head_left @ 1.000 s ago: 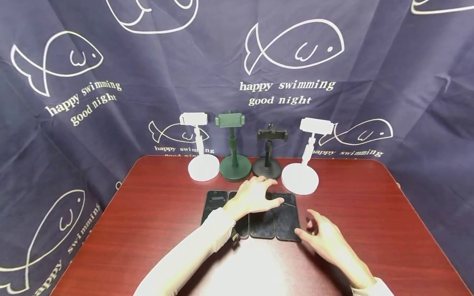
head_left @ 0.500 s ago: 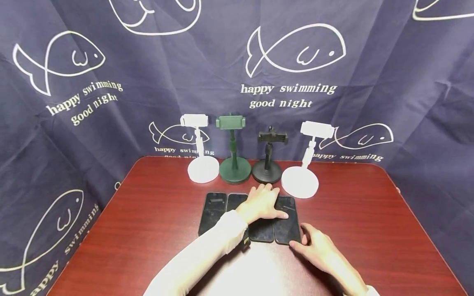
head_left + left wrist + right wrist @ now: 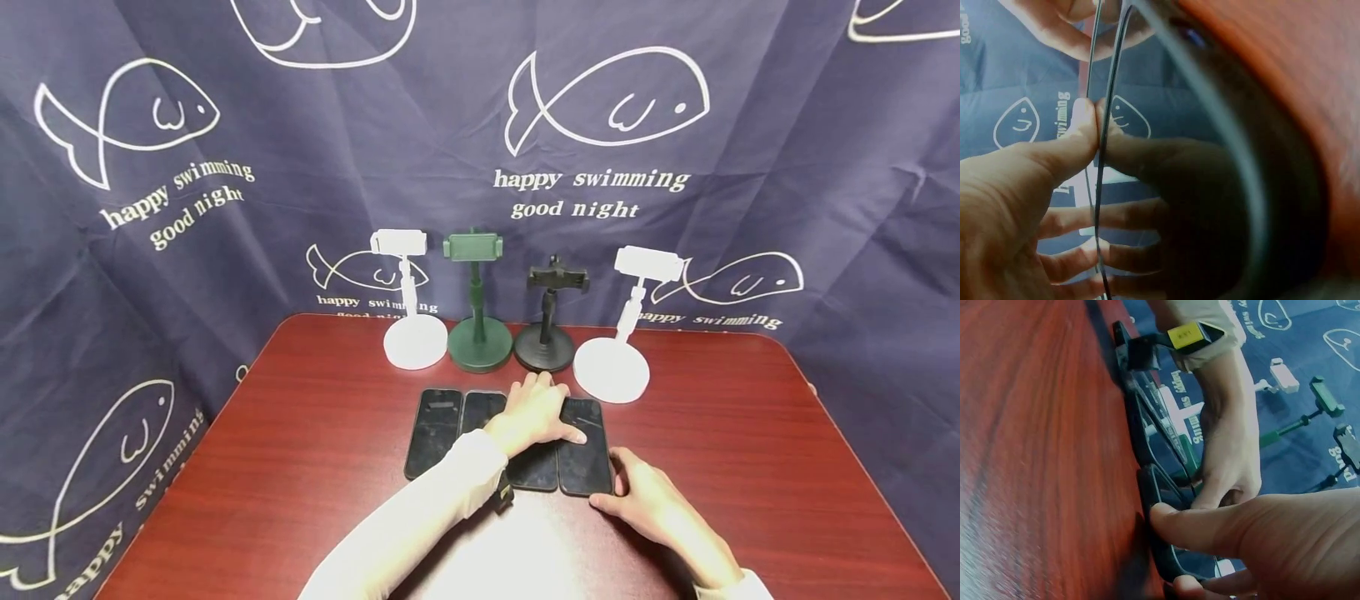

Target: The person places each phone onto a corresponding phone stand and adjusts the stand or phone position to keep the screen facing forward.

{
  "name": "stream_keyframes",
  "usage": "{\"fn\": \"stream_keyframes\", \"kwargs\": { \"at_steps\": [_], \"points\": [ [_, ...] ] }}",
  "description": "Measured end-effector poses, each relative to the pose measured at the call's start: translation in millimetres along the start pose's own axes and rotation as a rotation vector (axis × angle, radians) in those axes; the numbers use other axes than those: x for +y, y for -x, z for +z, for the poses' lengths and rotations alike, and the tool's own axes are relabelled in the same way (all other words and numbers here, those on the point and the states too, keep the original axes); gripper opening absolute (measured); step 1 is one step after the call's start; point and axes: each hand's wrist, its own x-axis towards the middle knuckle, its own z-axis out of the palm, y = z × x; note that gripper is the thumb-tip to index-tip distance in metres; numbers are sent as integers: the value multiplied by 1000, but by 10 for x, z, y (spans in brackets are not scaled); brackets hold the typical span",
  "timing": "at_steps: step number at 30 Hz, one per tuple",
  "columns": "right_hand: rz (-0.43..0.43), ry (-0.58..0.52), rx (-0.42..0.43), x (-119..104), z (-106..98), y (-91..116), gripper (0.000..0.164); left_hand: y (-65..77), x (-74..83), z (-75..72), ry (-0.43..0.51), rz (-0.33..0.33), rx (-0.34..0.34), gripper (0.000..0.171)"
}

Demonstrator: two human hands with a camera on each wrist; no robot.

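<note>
Short of counter's (image 3: 720,400) far edge, row of phones (image 3: 536,472) touched by left grip (image 3: 532,415) (fingers spread); rightmost phone (image 3: 585,462) pinched at near corner by right grip (image 3: 651,498).

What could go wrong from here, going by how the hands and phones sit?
The right-hand phone lies close beside its neighbour, so a push from the right hand at its lower corner might knock both askew. The left hand has its thumb on that phone's screen, which could smudge it or drag it off line. Its fingertips also reach near the black stand and might bump its base.
</note>
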Motion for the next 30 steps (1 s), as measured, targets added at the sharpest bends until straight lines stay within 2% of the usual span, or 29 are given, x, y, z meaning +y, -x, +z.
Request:
{"fn": "stream_keyframes", "kwargs": {
  "at_steps": [9, 20, 28, 30],
  "points": [
    [0, -18, -3, 26, 0, -37, 72, -55, -19, 42, 42, 2, 22, 70],
    [39, -35, -18, 46, -15, -60, 59, -2, -13, -52, 76, 17, 131, 71],
    [48, -73, -54, 61, -43, -57, 55, 84, 53, -104, 326, -67, 76, 74],
    [39, -96, -67, 65, -51, -54, 53, 102, 57, -117, 359, -74, 75, 74]
  ]
}}
